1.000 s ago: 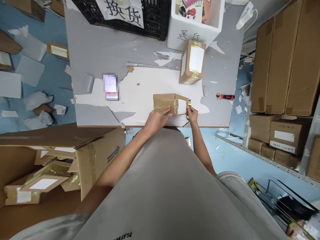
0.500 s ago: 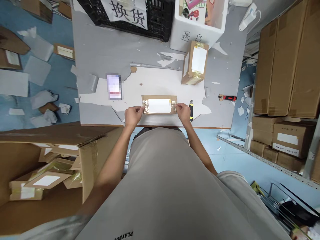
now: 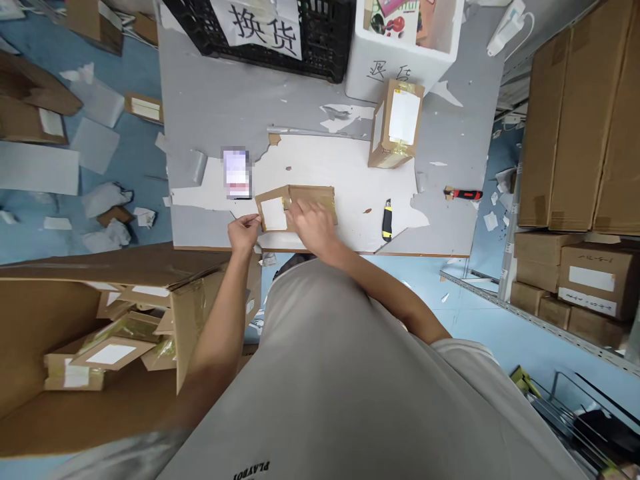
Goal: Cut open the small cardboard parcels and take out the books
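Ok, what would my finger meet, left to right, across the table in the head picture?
Blurred pale phone-like rectangle, small brown cardboard box being handled, yellow-and-black utility knife, red-and-black handled tool.

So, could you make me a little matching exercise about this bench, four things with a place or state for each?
Things:
1. Front carton
2. Rear carton
3. Black crate
4. Red-and-black tool

Places and states:
A. On the near side of the white bin
B. Lying near the right edge of the table
C. Left hand at one end, right hand over it
D. Bears a white sheet with large characters

Right pairs: 1-C, 2-A, 3-D, 4-B
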